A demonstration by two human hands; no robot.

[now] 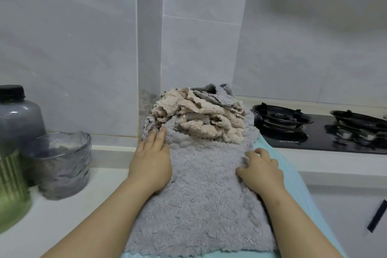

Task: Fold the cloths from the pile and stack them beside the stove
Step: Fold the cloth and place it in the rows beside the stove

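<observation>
A fluffy grey cloth (201, 201) lies spread flat on a light blue sheet (293, 176) on the counter in front of me. Behind it sits a crumpled pile of beige and grey cloths (199, 117). My left hand (151, 161) rests flat on the grey cloth's left edge, its fingers straight and reaching toward the pile. At the cloth's right edge my right hand (260, 170) presses down with its fingers bent, their tips digging into the pile of the fabric. Whether it pinches the edge I cannot tell. The black gas stove (320, 130) stands to the right.
On the left of the white counter (69, 211) stand a ribbed glass bowl (62, 163), a grey jar with a black lid (18, 111) and a green bottle (10, 190). Tiled walls close the back. A white cabinet front with a dark handle (377, 216) is at lower right.
</observation>
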